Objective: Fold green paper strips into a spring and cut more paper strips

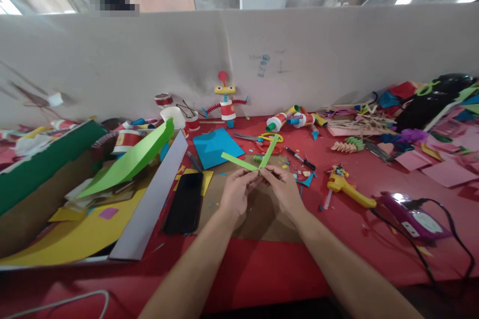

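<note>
Both my hands meet over a brown cardboard sheet (262, 214) on the red table (258, 269). My left hand (236, 190) and my right hand (281, 187) pinch two green paper strips (239, 162) where they cross, the strips fanning up and away in a V. The fingers of both hands are closed on the strips. A small folded green accordion piece (257, 159) lies just beyond the fingertips. A black phone (184, 203) lies flat to the left of my left hand.
A blue paper sheet (217, 147), yellow-handled scissors (262, 137) and a black pen (300, 158) lie behind the hands. A yellow glue gun (350, 191) and purple device (413, 218) with cable sit right. An open box (67, 194) of coloured paper stands left. A paper-cup robot figure (226, 102) stands by the white partition.
</note>
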### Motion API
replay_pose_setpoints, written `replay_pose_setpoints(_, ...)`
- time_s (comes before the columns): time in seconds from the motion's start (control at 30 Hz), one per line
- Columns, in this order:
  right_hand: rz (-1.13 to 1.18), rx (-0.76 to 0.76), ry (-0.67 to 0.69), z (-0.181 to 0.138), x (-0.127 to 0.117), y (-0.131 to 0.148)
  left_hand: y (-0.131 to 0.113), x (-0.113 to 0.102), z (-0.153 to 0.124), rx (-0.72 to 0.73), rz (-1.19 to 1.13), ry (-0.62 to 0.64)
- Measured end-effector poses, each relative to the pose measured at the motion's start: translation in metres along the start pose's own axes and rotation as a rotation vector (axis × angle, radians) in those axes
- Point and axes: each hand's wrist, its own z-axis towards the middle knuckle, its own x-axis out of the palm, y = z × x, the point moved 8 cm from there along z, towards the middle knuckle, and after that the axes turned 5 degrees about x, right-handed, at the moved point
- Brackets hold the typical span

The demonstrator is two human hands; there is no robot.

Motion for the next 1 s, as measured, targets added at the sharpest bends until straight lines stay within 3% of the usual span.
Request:
replay_pose_setpoints(0.2,0.052,0.049,0.052,0.001,0.005,-0.003,-0.004,-0.002,-0.002,0.088,0.128,-0.064)
replay_pose_setpoints(0.33,0.12,0.028,0.042,0.0,0.005,-0.003,-0.002,-0.001,-0.006,0.104,0.061,-0.122)
replay_pose_setpoints(0.47,0.259,0.096,0.04,0.003,0.002,-0.007,0.0,0.005,-0.008,0.117,-0.019,-0.087)
replay_pose_setpoints(0.67,0.306,0.169,0.107,0.007,0.002,-0.009,0.011,-0.002,0.0,0.008,-0.125,-0.094)
replay_pose_setpoints(1.0,0.241,0.143,0.066,0.004,0.0,-0.002,0.02,-0.005,0.003,-0.103,-0.151,-0.097)
